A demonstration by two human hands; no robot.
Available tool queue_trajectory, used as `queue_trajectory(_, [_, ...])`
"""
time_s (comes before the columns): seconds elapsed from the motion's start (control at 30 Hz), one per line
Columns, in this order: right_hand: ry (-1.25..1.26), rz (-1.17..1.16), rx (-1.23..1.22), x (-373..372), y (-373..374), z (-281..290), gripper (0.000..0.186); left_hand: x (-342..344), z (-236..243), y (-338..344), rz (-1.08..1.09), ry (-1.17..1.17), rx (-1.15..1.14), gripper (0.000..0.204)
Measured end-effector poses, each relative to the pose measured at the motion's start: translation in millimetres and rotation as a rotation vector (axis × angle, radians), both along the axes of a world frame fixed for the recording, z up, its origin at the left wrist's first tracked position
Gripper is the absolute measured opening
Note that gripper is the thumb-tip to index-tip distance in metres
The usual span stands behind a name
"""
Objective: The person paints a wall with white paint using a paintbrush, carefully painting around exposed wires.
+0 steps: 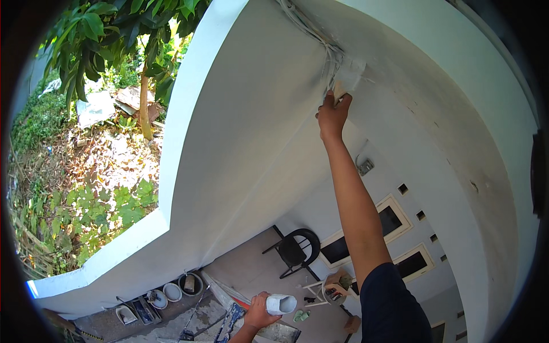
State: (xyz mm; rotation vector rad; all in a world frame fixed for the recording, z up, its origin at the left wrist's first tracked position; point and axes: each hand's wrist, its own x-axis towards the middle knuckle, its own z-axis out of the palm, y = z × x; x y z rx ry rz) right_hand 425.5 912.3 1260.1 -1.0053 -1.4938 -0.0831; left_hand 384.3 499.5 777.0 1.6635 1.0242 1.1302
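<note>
Left hand (258, 312): grip closed around white container (281, 304).
Container position: lower centre, opening visible.
Cables (331, 52): bundled along upper wall (269, 91).
Right hand (333, 118): raised beside cables, pale tan piece (339, 89) at fingertips; cannot tell whether gripped.

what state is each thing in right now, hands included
Left hand: closed around the white container
White container: open-mouthed, tilted
Right hand: raised to the cables; exact grip unclear
Cables: exposed, bunched together
Black chair: upright, nobody seated
Buckets: uncovered, standing in a row
Green slippers: unworn
Tree: in full leaf
</note>
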Motion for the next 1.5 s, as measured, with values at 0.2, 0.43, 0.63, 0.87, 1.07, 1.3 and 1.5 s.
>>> queue_trajectory(0.2, [0.597,0.391,-0.261,-57.6,-42.5,6.6,0.023,-0.5,-1.5,-0.1,0.0,0.025,-0.014,0.083])
queue_trajectory(0.43, [0.435,0.617,-0.182,-150.9,-108.4,23.1,0.023,-2.7,2.0,-0.3,0.034,0.023,0.003,0.081])
queue_trajectory(0.63, [0.029,0.459,0.003,-158.3,-94.9,-0.9,0.022,1.2,3.1,0.4,0.039,0.024,0.029,0.081])
queue_trajectory(0.87, [-0.457,0.14,0.274,-95.6,-99.6,-1.1,0.028,1.2,-3.9,-1.6,0.032,0.038,0.011,0.085])
queue_trajectory(1.07, [-0.035,0.057,0.022,-15.1,-56.1,14.9,0.026,1.6,3.4,-1.0,0.053,0.045,0.038,0.08])
queue_trajectory(1.3, [0.579,0.346,-0.268,-4.0,-43.4,14.0,0.033,1.2,5.3,0.1,0.043,0.039,0.044,0.078])
queue_trajectory(1.5, [0.492,0.588,-0.243,-115.4,-111.8,37.2,0.023,-0.9,5.3,-1.3,0.043,0.06,0.061,0.082])
